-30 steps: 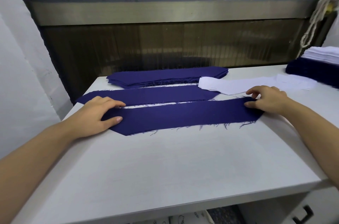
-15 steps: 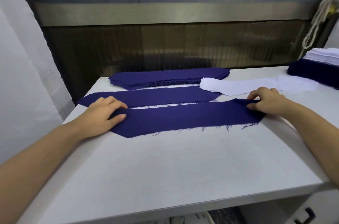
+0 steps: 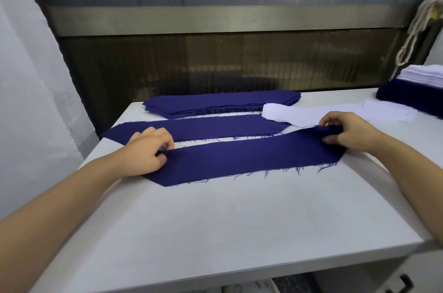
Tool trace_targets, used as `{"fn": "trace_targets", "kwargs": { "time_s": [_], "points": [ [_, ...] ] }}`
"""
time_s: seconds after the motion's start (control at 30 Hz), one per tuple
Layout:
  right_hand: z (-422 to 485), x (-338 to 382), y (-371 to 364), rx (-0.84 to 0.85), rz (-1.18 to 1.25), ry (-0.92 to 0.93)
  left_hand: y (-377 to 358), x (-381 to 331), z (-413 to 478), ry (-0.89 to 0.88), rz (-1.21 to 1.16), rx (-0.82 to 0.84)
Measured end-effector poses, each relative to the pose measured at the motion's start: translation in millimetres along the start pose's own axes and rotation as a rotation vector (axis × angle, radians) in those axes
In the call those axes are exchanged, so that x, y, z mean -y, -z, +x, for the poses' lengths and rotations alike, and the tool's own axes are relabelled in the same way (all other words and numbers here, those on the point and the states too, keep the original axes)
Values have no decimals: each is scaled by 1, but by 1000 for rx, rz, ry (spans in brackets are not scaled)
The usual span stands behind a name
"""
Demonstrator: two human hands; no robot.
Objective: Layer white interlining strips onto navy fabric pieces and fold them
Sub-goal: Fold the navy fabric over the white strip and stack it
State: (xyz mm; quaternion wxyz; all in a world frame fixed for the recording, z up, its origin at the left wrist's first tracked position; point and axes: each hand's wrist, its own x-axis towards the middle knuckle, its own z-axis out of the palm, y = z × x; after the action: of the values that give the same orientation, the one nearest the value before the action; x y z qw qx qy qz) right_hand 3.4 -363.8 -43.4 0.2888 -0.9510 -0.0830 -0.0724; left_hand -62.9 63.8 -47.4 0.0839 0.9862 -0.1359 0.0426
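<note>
Now both hands pinch the far edge of the nearest long navy fabric strip (image 3: 239,161), which lies across the white table (image 3: 215,220). The left hand (image 3: 146,151) grips its left end with curled fingers, and the right hand (image 3: 347,132) grips its right end, where the edge seems slightly lifted. Just behind lie a second navy strip (image 3: 215,127), a stack of navy pieces (image 3: 215,103) and a white interlining strip (image 3: 311,114).

Two loose strips, the near navy strip (image 3: 239,161) and far navy strip (image 3: 215,127); one navy stack (image 3: 215,102) behind them; one white interlining pile (image 3: 299,116); one white-over-navy stack (image 3: 417,86) far right.
</note>
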Motion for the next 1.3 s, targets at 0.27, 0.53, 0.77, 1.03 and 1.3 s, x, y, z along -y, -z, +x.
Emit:
{"fn": "trace_targets", "kwargs": {
  "time_s": [0.27, 0.53, 0.77, 1.03, 1.3],
  "points": [
    [-1, 2, 8, 30, 298, -116, 10, 4, -1, 23, -242, -228],
    [32, 21, -1, 33, 518, -233, 27, 28, 34, 252, -198, -148],
    [69, 53, -31, -59, 501, -299, 35, 57, 58, 366, -11, -118],
    [90, 71, -46, -110, 656, -285, 35, 86, 64, 427, 76, -95],
    [94, 67, -60, -101, 611, -287, 25, 96, 68, 421, 120, 9]
  ]
}}
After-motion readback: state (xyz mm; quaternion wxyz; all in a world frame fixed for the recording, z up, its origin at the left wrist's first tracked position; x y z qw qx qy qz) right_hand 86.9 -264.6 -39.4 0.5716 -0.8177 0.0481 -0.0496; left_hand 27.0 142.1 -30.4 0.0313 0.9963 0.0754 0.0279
